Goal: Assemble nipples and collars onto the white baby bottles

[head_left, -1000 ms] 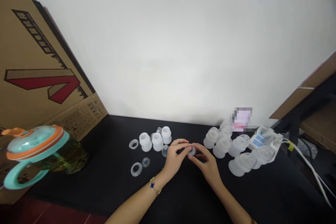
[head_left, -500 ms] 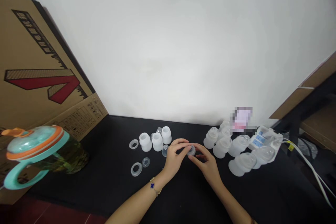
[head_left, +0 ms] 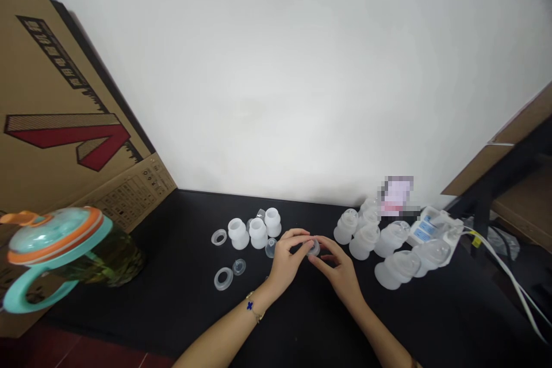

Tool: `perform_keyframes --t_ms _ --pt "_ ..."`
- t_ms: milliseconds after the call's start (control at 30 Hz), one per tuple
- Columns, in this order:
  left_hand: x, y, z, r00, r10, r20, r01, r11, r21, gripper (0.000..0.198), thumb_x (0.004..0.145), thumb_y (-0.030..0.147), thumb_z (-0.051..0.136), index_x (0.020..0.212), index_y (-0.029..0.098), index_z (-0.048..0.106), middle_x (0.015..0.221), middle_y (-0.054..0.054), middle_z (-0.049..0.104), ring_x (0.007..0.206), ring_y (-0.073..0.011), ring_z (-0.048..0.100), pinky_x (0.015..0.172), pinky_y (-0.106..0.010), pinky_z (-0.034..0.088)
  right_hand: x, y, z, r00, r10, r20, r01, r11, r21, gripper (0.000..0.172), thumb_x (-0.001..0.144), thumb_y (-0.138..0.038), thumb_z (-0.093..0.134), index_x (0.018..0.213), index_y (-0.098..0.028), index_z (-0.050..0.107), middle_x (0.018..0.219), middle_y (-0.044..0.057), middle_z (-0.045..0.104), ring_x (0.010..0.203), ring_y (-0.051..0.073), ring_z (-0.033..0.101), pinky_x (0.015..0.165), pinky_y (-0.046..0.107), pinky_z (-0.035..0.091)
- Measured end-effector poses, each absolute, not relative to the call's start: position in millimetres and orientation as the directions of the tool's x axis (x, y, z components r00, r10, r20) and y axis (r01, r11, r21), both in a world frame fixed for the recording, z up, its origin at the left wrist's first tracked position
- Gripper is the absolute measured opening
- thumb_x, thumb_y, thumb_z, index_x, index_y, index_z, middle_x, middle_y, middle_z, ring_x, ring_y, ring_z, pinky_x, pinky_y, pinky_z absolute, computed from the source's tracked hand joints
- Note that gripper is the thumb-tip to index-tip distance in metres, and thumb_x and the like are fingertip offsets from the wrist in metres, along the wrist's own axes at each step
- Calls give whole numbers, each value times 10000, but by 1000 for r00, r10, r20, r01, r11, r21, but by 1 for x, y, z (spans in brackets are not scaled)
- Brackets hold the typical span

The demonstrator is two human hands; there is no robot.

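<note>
1. Sitting pinched between both hands, a small clear plastic piece (head_left: 314,248) is held over the middle of the black counter (head_left: 172,293).
2. The left hand (head_left: 288,261) and right hand (head_left: 340,273) have their fingers closed on its edges.
3. White cups (head_left: 254,232) stand just to the left, frosted bottles (head_left: 390,250) to the right.

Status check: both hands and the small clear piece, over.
Left hand and right hand both pinching small clear piece over black mat. Loose rings lie left, bottles right; neither touches the hands.
</note>
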State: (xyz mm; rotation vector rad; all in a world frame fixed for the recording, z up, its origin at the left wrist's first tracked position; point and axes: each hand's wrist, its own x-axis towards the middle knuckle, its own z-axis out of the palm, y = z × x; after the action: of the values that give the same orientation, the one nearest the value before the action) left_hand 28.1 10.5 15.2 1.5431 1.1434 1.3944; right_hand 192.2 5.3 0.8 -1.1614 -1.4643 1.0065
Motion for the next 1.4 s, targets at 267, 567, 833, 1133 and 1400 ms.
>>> perform_keyframes --t_ms 267,567,833,1133,1400 --pt "28 10 17 8 947 321 126 -319 939 203 905 362 649 984 246 795 1094 -82 692 1047 -242 634 939 -373 508 193 5 -2 -81 978 193 178 205 -962 407 770 -427 777 1150 -294 717 1260 73 671 1110 304 642 803 389 580" --pt "27 10 19 -3 940 340 121 -337 934 206 908 367 645 985 247 794 1087 -76 694 1041 -237 635 937 -365 503 194 6 2 -93 981 170 171 184 -968 415 767 -420 776 1151 -275 717 1244 77 677 1078 292 646 795 380 574" --pt "27 10 18 6 940 340 153 -337 929 199 903 363 651 988 254 795 1096 -78 694 1047 -242 636 945 -380 508 192 6 1 -70 980 185 155 194 -969 411 750 -437 788 1125 -280 730 1228 81 688 1068 302 660 783 387 588" --pt "28 10 18 5 939 344 166 -340 925 209 903 381 649 980 257 798 1083 -79 705 1041 -247 640 938 -386 515 193 5 2 -74 981 178 149 187 -971 417 752 -439 785 1135 -283 730 1227 72 690 1063 297 659 783 380 587" --pt "27 8 22 2 930 367 179 -361 915 219 914 388 635 987 257 795 1036 -73 715 1007 -241 641 918 -380 509 193 6 1 -92 982 166 152 178 -972 429 756 -441 779 1151 -285 720 1210 72 697 1061 299 650 778 389 584"
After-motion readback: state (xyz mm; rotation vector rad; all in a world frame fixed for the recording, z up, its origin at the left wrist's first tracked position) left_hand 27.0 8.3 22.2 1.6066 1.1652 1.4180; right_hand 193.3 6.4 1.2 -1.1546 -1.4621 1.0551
